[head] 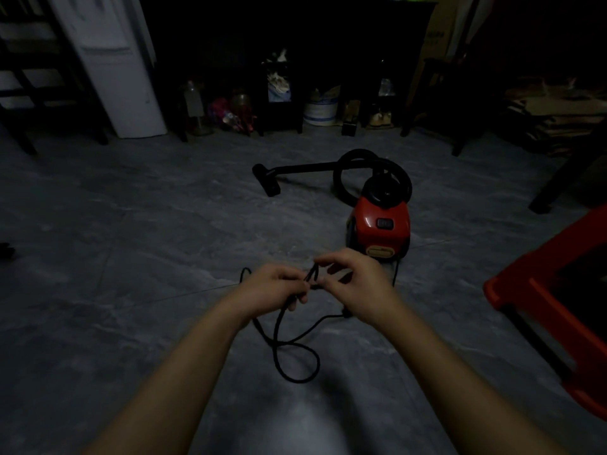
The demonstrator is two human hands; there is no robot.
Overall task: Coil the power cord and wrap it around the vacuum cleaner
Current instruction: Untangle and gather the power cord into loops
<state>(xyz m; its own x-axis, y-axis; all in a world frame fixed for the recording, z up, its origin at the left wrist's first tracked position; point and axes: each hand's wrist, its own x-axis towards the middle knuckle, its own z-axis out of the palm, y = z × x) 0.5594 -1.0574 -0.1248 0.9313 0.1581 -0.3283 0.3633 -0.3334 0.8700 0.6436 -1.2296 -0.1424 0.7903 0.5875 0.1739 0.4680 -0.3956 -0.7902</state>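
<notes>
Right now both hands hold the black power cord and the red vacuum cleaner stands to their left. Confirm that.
Wrong side: the head view shows the red vacuum cleaner beyond the hands to their right. Left hand and right hand do both hold the black power cord.

We log a dim home room | grey marbled floor tiles (131,224) | tall white appliance (115,77) at 11 o'clock | dark wooden cabinet (295,27), clear plastic bottle (193,100), white round tub (320,111) at 12 o'clock | red plastic stool (542,307) at 4 o'clock
</notes>
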